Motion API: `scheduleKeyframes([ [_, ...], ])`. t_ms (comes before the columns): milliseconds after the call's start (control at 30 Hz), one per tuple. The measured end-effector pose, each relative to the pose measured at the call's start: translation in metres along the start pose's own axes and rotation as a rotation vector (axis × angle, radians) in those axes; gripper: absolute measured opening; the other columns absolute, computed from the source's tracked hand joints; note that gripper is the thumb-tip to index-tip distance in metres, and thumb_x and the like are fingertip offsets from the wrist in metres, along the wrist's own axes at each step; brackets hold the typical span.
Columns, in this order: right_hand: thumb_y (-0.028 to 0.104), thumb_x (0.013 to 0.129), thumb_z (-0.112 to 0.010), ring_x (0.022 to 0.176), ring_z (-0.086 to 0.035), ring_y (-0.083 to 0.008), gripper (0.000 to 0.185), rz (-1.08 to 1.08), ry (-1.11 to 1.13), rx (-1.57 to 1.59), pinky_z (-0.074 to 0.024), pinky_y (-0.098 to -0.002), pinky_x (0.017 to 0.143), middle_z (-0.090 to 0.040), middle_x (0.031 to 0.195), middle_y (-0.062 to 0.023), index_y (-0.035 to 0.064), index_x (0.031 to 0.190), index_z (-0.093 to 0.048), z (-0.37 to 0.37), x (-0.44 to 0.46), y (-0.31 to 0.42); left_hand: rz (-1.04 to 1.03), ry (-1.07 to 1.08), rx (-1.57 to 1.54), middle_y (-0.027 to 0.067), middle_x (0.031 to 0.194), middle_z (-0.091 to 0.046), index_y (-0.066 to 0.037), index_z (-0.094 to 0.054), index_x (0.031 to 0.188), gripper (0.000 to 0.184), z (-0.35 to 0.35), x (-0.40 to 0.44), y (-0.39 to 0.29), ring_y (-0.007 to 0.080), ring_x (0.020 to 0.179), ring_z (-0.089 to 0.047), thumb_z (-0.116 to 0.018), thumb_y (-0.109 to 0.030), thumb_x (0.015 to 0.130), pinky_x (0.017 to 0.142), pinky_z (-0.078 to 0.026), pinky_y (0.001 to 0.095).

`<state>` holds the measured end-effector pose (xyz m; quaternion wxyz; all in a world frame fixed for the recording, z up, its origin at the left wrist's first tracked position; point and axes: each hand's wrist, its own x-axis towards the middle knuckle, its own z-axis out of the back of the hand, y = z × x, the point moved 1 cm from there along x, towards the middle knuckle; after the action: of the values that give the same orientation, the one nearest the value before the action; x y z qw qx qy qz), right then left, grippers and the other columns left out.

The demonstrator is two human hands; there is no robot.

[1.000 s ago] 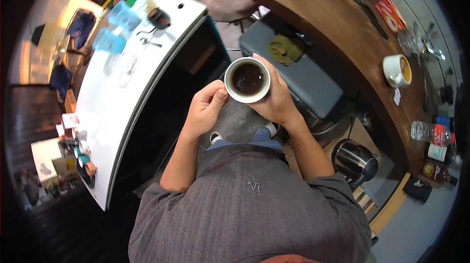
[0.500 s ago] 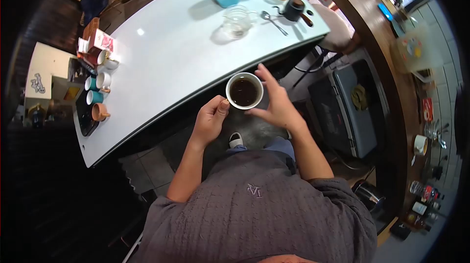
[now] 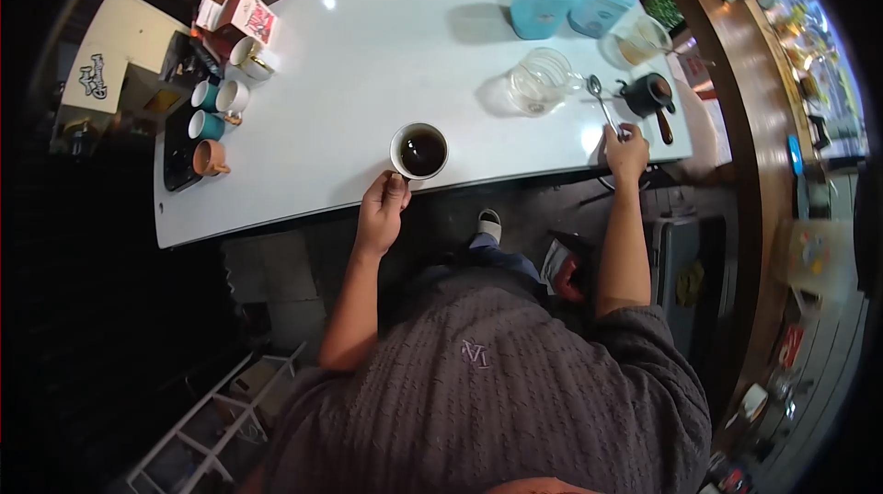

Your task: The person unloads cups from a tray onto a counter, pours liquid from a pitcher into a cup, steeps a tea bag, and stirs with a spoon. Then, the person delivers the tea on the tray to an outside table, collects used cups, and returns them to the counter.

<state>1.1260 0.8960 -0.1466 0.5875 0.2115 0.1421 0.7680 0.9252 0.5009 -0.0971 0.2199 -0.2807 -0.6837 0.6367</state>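
Observation:
My left hand grips a white cup of dark liquid by its handle. The cup is over the front edge of the white table; whether it touches the tabletop I cannot tell. At the right end of the table, the fingers of my right hand are closed on the handle end of a metal spoon. The spoon's bowl points away from me. Close beside it are a small dark pot with a wooden handle and a clear glass jug.
Two blue plastic pitchers and a clear measuring cup stand at the back right. Along the left end are several cups, including an orange mug, and a red and white box. A white metal rack is low at left.
My right hand has left the cup's side and reached right to take the spoon. The left hand has carried the cup forward to the table's edge. My view has shifted.

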Motion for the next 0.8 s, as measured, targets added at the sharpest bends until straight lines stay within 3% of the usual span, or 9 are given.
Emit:
scheduleKeyframes([
  [133,0.042,0.077,-0.073,0.09,-0.063,-0.0338,0.038,-0.089,0.116,-0.016,-0.0489,-0.0453,0.081,-0.064,0.093,-0.0154,0.011,0.098,-0.068,-0.002,0.005,0.003,0.043,-0.045,-0.013,-0.0031,0.073,-0.038,-0.007,-0.047,0.084,0.034,-0.012,0.019,0.0,0.0075,0.066,-0.038,-0.041,-0.034,0.104,0.058,-0.032,0.0224],
  [333,0.03,0.09,-0.062,0.086,-0.062,-0.0413,0.025,0.16,0.17,-0.152,-0.048,-0.0491,0.078,-0.063,0.089,-0.0204,0.0042,0.092,-0.063,0.013,-0.003,0.001,0.073,-0.054,-0.03,-0.0035,0.073,-0.037,-0.008,-0.047,0.083,0.033,-0.022,0.05,0.005,0.0075,0.065,-0.039,-0.042,-0.034,0.103,0.058,-0.031,0.0222],
  [433,0.026,0.093,-0.059,0.08,-0.063,-0.0401,0.024,0.17,0.115,-0.018,-0.0493,-0.0425,0.073,-0.063,0.081,-0.0189,0.0017,0.093,-0.061,0.038,-0.022,0.007,0.048,-0.015,-0.034,-0.0036,0.074,-0.038,-0.007,-0.048,0.084,0.034,-0.016,0.069,0.014,0.0071,0.064,-0.038,-0.041,-0.034,0.103,0.057,-0.031,0.0222],
  [500,0.022,0.095,-0.058,0.068,-0.061,-0.0262,0.023,0.109,-0.061,0.297,-0.0472,-0.0338,0.065,-0.061,0.072,-0.0121,-0.0008,0.091,-0.061,0.071,-0.041,0.029,0.058,0.027,-0.036,-0.0037,0.075,-0.039,-0.007,-0.049,0.085,0.034,-0.008,0.082,0.024,0.0069,0.064,-0.038,-0.042,-0.035,0.103,0.057,-0.031,0.0222],
  [533,0.022,0.095,-0.058,0.068,-0.061,-0.0262,0.023,0.105,-0.07,0.293,-0.0472,-0.0338,0.065,-0.061,0.072,-0.0121,-0.0008,0.091,-0.061,0.074,-0.045,0.026,0.068,0.058,-0.037,-0.0038,0.075,-0.04,-0.007,-0.05,0.086,0.034,-0.004,0.088,0.026,0.0067,0.064,-0.037,-0.042,-0.035,0.103,0.057,-0.031,0.0222],
  [633,0.023,0.099,-0.053,0.062,-0.045,-0.0066,0.022,-0.227,-0.121,1.024,-0.0372,-0.0212,0.057,-0.051,0.071,0.0026,0.0039,0.091,-0.06,0.083,-0.055,0.024,0.054,0.134,-0.044,-0.0041,0.077,-0.042,-0.006,-0.053,0.089,0.034,0.008,0.103,0.029,0.0063,0.064,-0.036,-0.043,-0.035,0.103,0.058,-0.031,0.0218],
  [667,0.023,0.099,-0.053,0.062,-0.045,-0.0066,0.022,-0.222,-0.126,1.021,-0.0372,-0.0212,0.057,-0.051,0.071,0.0026,0.0039,0.091,-0.06,0.088,-0.06,0.037,0.051,0.138,-0.05,-0.0041,0.077,-0.042,-0.006,-0.053,0.089,0.034,0.012,0.108,0.029,0.0063,0.064,-0.036,-0.043,-0.035,0.103,0.058,-0.031,0.0218],
  [733,0.021,0.099,-0.053,0.064,-0.044,-0.0064,0.017,-0.387,-0.02,1.526,-0.0376,-0.0214,0.058,-0.047,0.071,0.0029,0.0044,0.095,-0.058,0.09,-0.073,0.064,0.062,0.166,-0.022,-0.0043,0.078,-0.043,-0.006,-0.054,0.09,0.034,0.02,0.114,0.029,0.0058,0.065,-0.036,-0.044,-0.036,0.103,0.058,-0.031,0.0212],
  [800,0.019,0.098,-0.054,0.067,-0.046,-0.0066,0.017,-0.381,0.063,1.624,-0.0394,-0.0207,0.06,-0.048,0.073,0.0016,0.0027,0.097,-0.058,0.083,-0.084,0.094,0.059,0.172,-0.048,-0.0044,0.079,-0.043,-0.006,-0.054,0.091,0.033,0.028,0.12,0.033,0.0056,0.065,-0.036,-0.044,-0.036,0.102,0.058,-0.031,0.0209],
])
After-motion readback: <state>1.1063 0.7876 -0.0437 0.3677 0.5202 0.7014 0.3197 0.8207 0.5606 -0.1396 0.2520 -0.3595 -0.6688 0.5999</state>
